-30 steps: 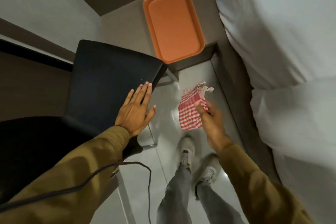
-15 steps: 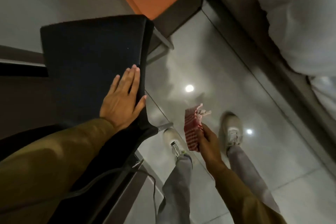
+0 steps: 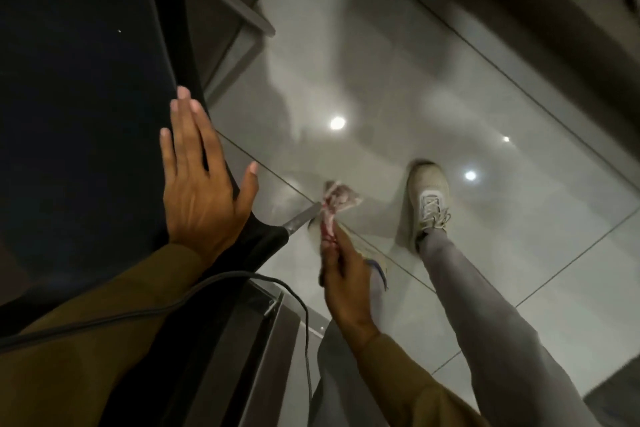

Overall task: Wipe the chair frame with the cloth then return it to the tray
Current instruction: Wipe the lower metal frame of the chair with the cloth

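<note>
The left hand (image 3: pixel 204 198) lies flat and open on the dark chair (image 3: pixel 79 107) seat, gripping nothing. The right hand (image 3: pixel 346 274) pinches the bunched cloth (image 3: pixel 334 208) near the metal frame (image 3: pixel 301 218). Its loose tail could snag there, and the blur suggests haste.

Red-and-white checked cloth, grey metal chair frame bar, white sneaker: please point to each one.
Red-and-white checked cloth (image 3: pixel 337 201): head view, bunched upper end.
Grey metal chair frame bar (image 3: pixel 302 217): head view, end near cloth.
White sneaker (image 3: pixel 427 199): head view, laces.
</note>
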